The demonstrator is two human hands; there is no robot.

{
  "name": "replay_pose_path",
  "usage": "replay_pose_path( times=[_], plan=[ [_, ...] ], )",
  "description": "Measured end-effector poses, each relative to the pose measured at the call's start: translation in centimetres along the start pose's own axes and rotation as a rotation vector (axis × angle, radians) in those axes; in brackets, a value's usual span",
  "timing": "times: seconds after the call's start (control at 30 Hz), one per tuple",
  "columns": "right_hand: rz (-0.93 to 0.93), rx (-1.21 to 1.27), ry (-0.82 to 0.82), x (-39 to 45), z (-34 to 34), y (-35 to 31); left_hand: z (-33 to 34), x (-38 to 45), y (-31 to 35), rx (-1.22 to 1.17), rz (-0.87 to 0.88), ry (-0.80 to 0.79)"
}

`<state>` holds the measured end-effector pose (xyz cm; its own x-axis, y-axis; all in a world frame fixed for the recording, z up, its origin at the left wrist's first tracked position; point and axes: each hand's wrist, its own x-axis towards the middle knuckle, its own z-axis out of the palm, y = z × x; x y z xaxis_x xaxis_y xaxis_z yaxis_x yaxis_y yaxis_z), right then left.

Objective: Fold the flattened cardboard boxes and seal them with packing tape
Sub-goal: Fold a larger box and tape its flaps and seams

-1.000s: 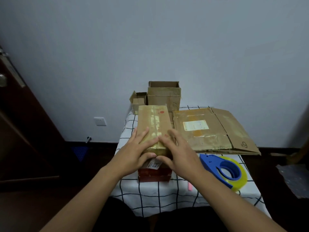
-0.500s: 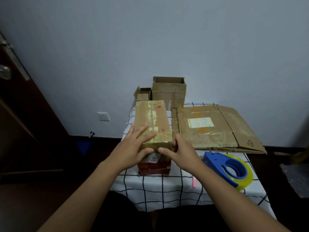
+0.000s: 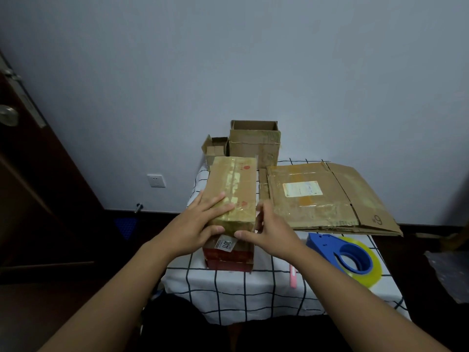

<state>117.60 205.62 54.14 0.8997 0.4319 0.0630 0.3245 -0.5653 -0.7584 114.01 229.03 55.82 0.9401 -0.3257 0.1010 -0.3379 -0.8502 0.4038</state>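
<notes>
Left hand (image 3: 200, 226): fingers flat on top of the taped box (image 3: 233, 191), thumb under its near end, grasping it.
Right hand (image 3: 270, 228): pinches the box's near right corner.
Box: table centre, on a red box (image 3: 228, 257).
Advice: probably keep it level, grip even.
Tape dispenser (image 3: 347, 257): 4 o'clock of the hands.
Flattened cardboard (image 3: 327, 196): 2 o'clock.
Open boxes (image 3: 253, 143): 12 o'clock.
Surface: checked tablecloth (image 3: 253, 295).
Room: pale wall, socket (image 3: 156, 180), door at 9.

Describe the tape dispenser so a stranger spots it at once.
Find the checked tablecloth. At its near right corner, in front of the flattened box, lies the tape dispenser. It is the only blue plastic thing there, ringed by yellowish tape.
</notes>
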Motion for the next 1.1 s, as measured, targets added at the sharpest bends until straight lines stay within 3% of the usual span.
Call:
replay_pose_path(
  times=[0.13,0.37,0.5,1.1],
  plan=[
    [-0.127,-0.231,-0.005,0.3,0.1,0.0,-0.3,-0.2,1.2,0.139,-0.06,0.005],
    [-0.179,-0.349,0.013,0.2,0.3,-0.2,-0.8,-0.1,2.0,0.364,-0.137,-0.015],
    [-0.182,-0.364,0.011,0.3,0.5,-0.5,0.2,-0.2,1.9,0.318,-0.128,0.068],
    [-0.182,-0.397,-0.008,0.2,0.4,-0.4,0.2,-0.3,2.8,0.312,-0.146,0.038]
  ],
)
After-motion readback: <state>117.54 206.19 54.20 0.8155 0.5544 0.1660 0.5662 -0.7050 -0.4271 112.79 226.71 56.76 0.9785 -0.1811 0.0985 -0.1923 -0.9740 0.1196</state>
